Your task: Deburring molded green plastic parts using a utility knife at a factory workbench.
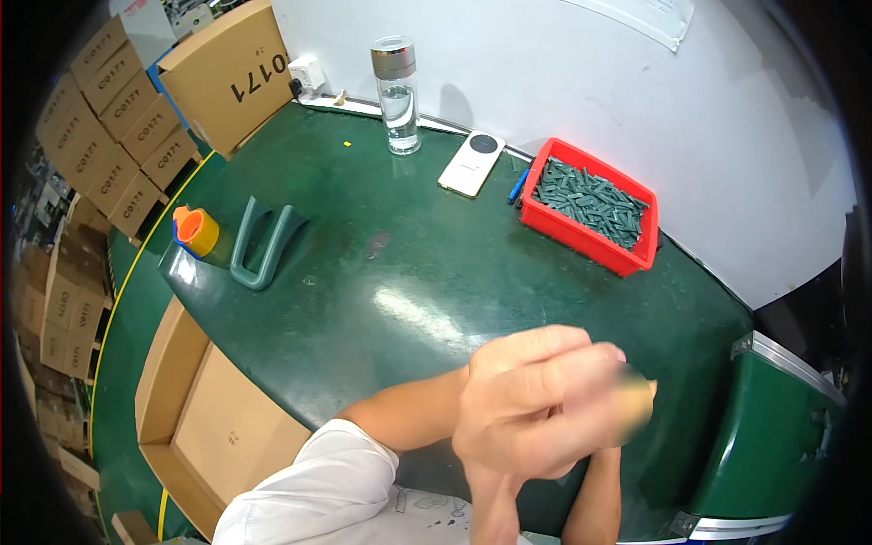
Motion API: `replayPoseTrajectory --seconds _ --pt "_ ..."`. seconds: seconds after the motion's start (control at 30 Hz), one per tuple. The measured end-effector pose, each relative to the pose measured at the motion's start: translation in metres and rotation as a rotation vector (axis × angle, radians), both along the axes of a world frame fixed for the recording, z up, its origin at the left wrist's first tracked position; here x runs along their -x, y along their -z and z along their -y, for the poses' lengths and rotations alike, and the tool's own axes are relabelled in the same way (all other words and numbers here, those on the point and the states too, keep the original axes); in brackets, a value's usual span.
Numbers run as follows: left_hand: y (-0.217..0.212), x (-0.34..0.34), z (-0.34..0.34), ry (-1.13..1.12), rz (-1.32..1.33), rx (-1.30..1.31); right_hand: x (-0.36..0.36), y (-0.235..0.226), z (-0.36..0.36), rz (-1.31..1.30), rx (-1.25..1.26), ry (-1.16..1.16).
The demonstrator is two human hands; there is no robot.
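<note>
Close in front of me, my two hands overlap near the table's right front part. My left hand (513, 391) is closed, its fingers curled toward the right. At their right end shows a smeared yellowish patch (633, 406); I cannot make out what it is. My right hand is mostly hidden in the overlap, with a bare forearm (595, 500) seen below it. Beyond the hands stands a red bin (581, 238) with many small dark green strips (590, 204) in it. A grey-green U-shaped plastic piece (258, 263) lies at the table's left, apart from both hands.
A clear water bottle (400, 104), a pale phone (471, 165) and a blue pen (518, 185) are along the table's back. An orange tape roll (202, 234) sits at the left edge. An open carton (163, 381) is below; stacked cartons (118, 118) stand beyond.
</note>
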State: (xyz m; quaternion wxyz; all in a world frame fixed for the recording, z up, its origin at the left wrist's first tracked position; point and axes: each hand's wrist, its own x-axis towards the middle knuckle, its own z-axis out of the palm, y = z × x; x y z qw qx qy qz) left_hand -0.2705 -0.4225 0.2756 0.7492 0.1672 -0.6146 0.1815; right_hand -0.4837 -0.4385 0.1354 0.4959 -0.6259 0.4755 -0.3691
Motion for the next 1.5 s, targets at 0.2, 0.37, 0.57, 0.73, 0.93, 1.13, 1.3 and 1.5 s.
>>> replayPoseTrajectory --seconds 0.2,0.37,0.57,0.73,0.93,1.13,1.3,1.5 --pt "-0.018 0.000 0.000 0.525 -0.119 -0.156 -0.001 -0.001 0.001 0.103 -0.033 -0.010" --pt "-0.030 0.011 -0.017 1.130 -0.085 -0.146 0.001 0.005 0.004 0.110 -0.068 -0.038" --pt "-0.030 0.019 -0.063 1.051 -0.434 -0.548 -0.001 0.005 0.003 0.127 -0.040 -0.027" --pt "-0.024 0.010 -0.067 1.034 -0.283 -0.789 0.001 0.008 0.004 0.088 -0.024 -0.027" --pt "-0.037 -0.002 -0.042 1.122 -0.097 -0.451 0.003 0.010 0.002 0.097 -0.029 -0.021" --pt "-0.030 0.020 -0.051 1.120 -0.266 -0.464 0.002 0.005 0.003 0.058 -0.031 -0.026" --pt "-0.027 0.027 -0.050 1.184 -0.249 -0.495 0.003 0.009 0.004 0.045 -0.024 -0.055" --pt "-0.027 0.031 -0.044 1.243 -0.198 -0.496 0.009 0.011 0.004 0.057 -0.056 -0.061"
